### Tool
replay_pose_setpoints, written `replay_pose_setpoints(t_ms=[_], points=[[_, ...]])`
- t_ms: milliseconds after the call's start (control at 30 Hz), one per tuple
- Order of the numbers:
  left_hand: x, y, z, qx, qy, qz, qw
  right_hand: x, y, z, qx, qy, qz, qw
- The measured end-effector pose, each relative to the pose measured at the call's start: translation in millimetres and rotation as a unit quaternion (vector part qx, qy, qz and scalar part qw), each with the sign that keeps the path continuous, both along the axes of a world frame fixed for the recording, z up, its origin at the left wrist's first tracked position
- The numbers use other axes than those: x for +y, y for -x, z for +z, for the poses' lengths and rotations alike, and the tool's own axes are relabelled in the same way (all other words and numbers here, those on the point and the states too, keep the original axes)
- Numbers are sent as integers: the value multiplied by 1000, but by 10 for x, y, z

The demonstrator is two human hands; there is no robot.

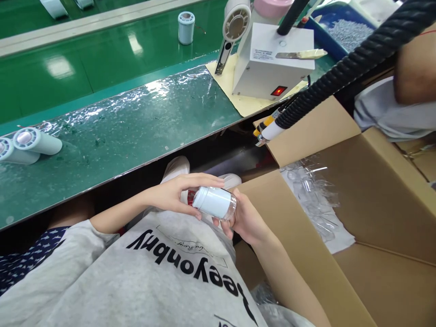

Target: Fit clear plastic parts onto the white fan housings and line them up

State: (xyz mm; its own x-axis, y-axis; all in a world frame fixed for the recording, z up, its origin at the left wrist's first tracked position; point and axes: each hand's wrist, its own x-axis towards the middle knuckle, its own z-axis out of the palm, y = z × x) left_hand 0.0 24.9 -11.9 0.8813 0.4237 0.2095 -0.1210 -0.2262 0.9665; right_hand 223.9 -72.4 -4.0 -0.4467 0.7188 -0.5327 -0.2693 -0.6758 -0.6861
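Observation:
Between my hands, over my lap, lies a light-blue cylindrical housing with a clear plastic cover around its right end. My left hand curls about the left end, fingers along the upper side and thumb below. My right hand grips the clear-covered end, its fingers partly hidden beneath. On the green bench at far left, two similar cylinders lie on their sides, showing slotted round ends. Another cylinder stands upright on the green conveyor, a thin wire beside it.
A white machine box with a lit red switch stands on the bench, a fan-like device leaning against it. A black corrugated hose crosses the upper right. Clear plastic pieces lie inside an open cardboard box. Another person's arm is beyond.

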Motion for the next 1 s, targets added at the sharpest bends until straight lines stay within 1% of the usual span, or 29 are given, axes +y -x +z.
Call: replay_pose_setpoints(t_ms=[100, 200, 267, 300, 333, 367, 400, 433, 500, 533, 567, 600, 633, 667, 700, 767, 800, 833, 867, 900, 933, 1000], points=[[-11, -12, 1, -5, 9, 13, 1000, 16, 1, -13, 26, 13, 24, 999], [-42, -25, 34, 15, 29, 33, 999, -1, -2, -73, 18, 0, 46, 999], [-70, -30, 65, 42, 58, 49, 996, -40, -16, -136, -27, -41, 37, 998], [-84, -31, 78, 56, 79, 59, 994, -64, -28, -170, -68, -79, 15, 995], [-96, -33, 89, 66, 101, 67, 990, -89, -44, -205, -117, -132, -17, 984], [-108, -34, 97, 70, 123, 74, 987, -111, -62, -238, -171, -198, -53, 964], [-117, -36, 102, 70, 142, 78, 984, -130, -82, -269, -224, -274, -85, 931], [-124, -37, 103, 65, 158, 78, 982, -144, -101, -294, -267, -354, -106, 890], [-132, -39, 102, 54, 179, 72, 980, -155, -137, -327, -310, -500, -110, 801], [-133, -39, 100, 52, 184, 69, 979, -156, -151, -333, -316, -554, -102, 764], [-133, -38, 99, 52, 187, 66, 979, -156, -162, -333, -317, -590, -93, 736], [-131, -35, 99, 54, 187, 62, 979, -156, -170, -327, -315, -609, -87, 723], [-128, -31, 100, 58, 185, 57, 979, -158, -175, -317, -312, -607, -84, 726], [-123, -26, 102, 59, 180, 49, 981, -162, -176, -303, -307, -588, -87, 744], [-118, -19, 105, 57, 171, 40, 983, -168, -173, -289, -295, -554, -92, 773], [-108, -5, 107, 52, 154, 24, 986, -182, -163, -265, -253, -463, -99, 844], [-104, 3, 104, 50, 150, 18, 987, -190, -157, -258, -228, -420, -102, 873], [-102, 10, 97, 50, 153, 13, 987, -198, -153, -253, -207, -387, -102, 893], [-103, 17, 86, 51, 162, 8, 985, -205, -152, -250, -193, -367, -101, 904], [-106, 23, 71, 53, 178, 3, 983, -213, -155, -249, -190, -359, -99, 908], [-112, 27, 52, 54, 194, -3, 979, -222, -161, -247, -199, -360, -97, 906], [-134, 31, 6, 54, 224, -14, 973, -240, -184, -239, -236, -379, -89, 890]])
